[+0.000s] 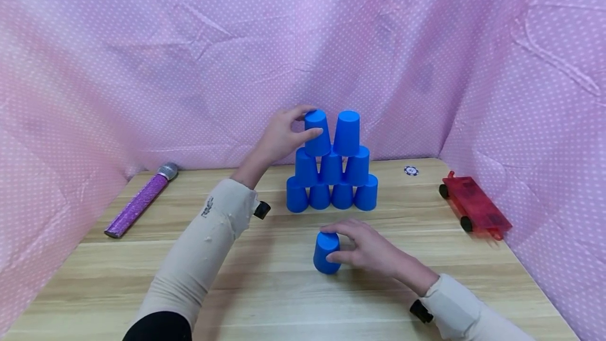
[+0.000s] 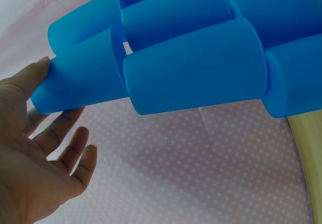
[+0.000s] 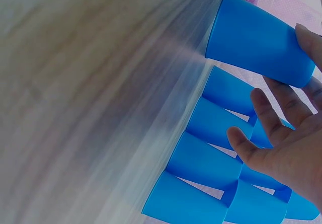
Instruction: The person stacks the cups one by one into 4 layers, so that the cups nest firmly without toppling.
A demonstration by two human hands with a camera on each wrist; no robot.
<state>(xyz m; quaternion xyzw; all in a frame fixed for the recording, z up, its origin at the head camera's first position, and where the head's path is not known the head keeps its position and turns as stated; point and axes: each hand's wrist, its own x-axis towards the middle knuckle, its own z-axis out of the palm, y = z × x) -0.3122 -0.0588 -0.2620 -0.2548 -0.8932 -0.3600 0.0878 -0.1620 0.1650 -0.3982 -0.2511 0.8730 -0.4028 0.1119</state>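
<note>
Upside-down blue cups form a stack in the head view: a bottom row [image 1: 320, 197] of several, a middle row [image 1: 331, 168] of three, and two on top. My left hand [image 1: 280, 133] pinches the top left cup [image 1: 318, 145] between thumb and fingers; in the left wrist view this cup [image 2: 83, 75] rests its rim on the row below. Beside it stands the top right cup [image 1: 347, 134], untouched. In front of the stack, my right hand [image 1: 374, 249] grips a lone upside-down cup [image 1: 324, 258] near its base, and its rim appears to meet the table.
On the left of the wooden table [image 1: 265, 288] lies a purple glitter microphone [image 1: 139, 201]. A poker chip [image 1: 411, 171] lies to the right of the stack. At the right edge is a red toy car [image 1: 477, 205] with black wheels. Pink dotted cloth [image 1: 236, 67] hangs behind and at the sides.
</note>
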